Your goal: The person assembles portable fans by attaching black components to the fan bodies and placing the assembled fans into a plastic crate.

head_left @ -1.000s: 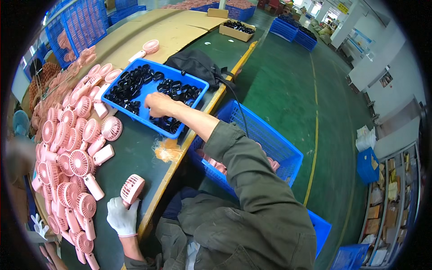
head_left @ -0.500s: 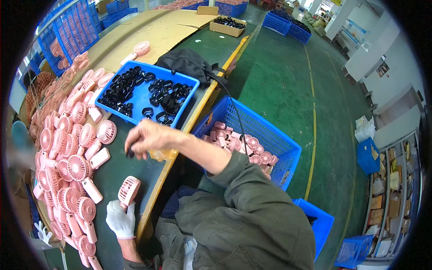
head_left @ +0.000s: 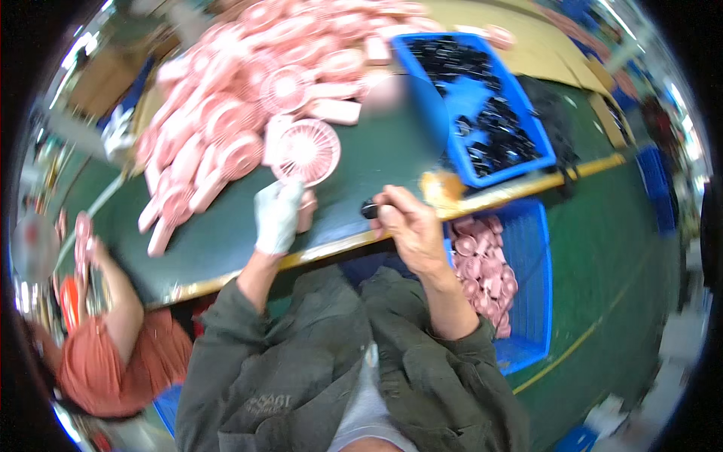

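Observation:
My left hand (head_left: 277,217), in a white glove, is closed around a pink handheld fan (head_left: 306,153). Its round slatted head points away from me, above the green tabletop. In my bare right hand (head_left: 408,230), fingers and thumb pinch a small black plastic piece (head_left: 369,209). That piece is a short way right of the fan, apart from it. A blue tray (head_left: 473,181) of similar black pieces (head_left: 501,128) lies beyond my right hand. Many more pink fans (head_left: 226,124) are heaped beyond and left of my gloved hand.
Below the table's yellow edge (head_left: 346,242), at right, a blue crate (head_left: 531,301) holds pink fans. A dark bag (head_left: 553,113) lies beside the tray. Yellowish tape (head_left: 443,188) is at the table edge. At left, another person (head_left: 120,354) in an orange top handles a pink fan.
My right hand has come back from beside the tray toward my left hand, still with the black piece. The view has turned left, and the other person's arm now shows.

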{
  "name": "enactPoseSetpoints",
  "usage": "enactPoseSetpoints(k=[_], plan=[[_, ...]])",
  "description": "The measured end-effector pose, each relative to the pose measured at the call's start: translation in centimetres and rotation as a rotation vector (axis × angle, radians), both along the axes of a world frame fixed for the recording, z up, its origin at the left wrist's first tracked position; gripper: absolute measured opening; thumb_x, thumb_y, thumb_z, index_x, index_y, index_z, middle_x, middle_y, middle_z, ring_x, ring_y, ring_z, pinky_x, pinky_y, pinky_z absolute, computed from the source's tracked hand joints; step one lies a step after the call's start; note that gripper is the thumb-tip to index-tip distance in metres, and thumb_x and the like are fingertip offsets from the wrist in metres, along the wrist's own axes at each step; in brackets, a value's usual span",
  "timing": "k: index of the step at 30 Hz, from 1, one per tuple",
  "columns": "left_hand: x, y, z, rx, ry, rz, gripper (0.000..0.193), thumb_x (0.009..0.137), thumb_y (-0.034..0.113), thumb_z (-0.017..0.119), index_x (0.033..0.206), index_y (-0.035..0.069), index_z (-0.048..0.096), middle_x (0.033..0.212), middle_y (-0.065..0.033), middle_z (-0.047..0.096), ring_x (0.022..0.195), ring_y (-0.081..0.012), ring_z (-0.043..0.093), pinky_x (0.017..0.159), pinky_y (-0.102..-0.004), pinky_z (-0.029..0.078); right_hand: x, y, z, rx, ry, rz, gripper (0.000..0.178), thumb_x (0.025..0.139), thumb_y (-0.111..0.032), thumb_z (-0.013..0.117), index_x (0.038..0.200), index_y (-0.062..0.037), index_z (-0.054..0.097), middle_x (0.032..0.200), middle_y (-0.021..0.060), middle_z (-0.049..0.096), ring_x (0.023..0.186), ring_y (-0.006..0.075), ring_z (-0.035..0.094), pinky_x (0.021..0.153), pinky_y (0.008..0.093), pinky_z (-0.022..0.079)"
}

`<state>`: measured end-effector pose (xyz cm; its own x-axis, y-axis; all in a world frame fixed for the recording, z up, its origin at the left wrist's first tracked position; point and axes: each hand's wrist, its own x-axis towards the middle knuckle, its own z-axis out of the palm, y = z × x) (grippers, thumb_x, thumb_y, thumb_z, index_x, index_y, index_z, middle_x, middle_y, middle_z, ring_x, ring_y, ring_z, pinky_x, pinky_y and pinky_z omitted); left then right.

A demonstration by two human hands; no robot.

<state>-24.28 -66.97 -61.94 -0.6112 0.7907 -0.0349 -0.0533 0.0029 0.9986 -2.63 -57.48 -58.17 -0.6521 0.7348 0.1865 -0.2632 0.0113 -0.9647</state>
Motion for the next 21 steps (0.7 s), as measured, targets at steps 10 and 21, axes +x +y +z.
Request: enactPoseSetpoints(k=[10, 21], plan=[[6.0, -1.8, 3.8, 0.173, -0.284, -0.037, 0.032, 0.088, 0.024, 0.063, 0.106, -0.003, 0.066, 0.089, -0.0066, 0.068, 0.08, -0.0117, 0.062, 0.071, -0.0264, 0.049, -2.8, -3.0, 1.5, -0.216, 0.091, 0.113, 0.024, 0.087, -0.009, 0.071, 0.099, 0.0098, 0.062, 0.086, 0.0069, 0.061, 0.072, 0.0108, 0.061, 0.06, 0.023, 0.052], [5.0, -0.8, 5.8, -0.137, 0.496, -0.078, 0.036, 0.074, 0.039, 0.073, 0.078, 0.004, 0.067, 0.069, -0.0118, 0.066, 0.063, -0.0236, 0.066, 0.058, -0.0327, 0.051, -5.0, -3.2, -0.4, -0.105, 0.028, -0.076, 0.019, 0.09, -0.011, 0.069, 0.085, 0.0075, 0.066, 0.072, 0.0008, 0.056, 0.057, 0.0047, 0.052, 0.047, 0.0207, 0.041]])
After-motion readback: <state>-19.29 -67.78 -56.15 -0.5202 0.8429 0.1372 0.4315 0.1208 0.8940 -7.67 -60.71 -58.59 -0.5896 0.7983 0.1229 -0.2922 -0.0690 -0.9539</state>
